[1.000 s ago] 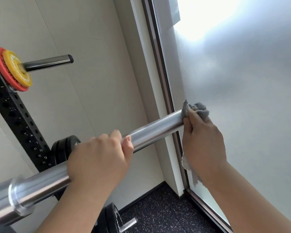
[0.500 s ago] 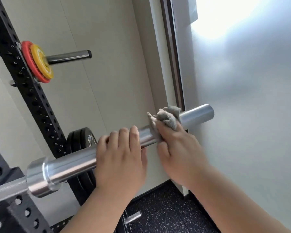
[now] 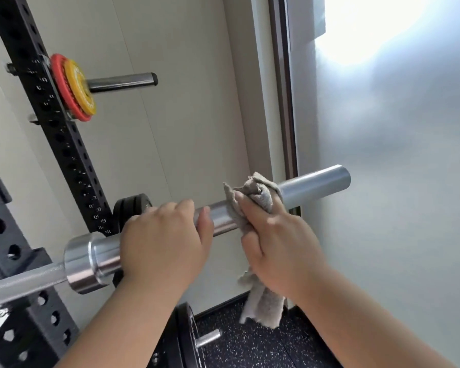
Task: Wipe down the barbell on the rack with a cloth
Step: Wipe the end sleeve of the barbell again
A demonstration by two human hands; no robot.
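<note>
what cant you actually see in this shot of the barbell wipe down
Head view only:
- barbell: its shaft runs off the left edge, so the other end is cut off.
- the barbell's surface under the left hand and the cloth: covered by them.
- right hand: its palm is hidden by its own back and the cloth.
- rack upright: hole numbers too blurred to read.
- black plates: partly behind the barbell and left hand.
</note>
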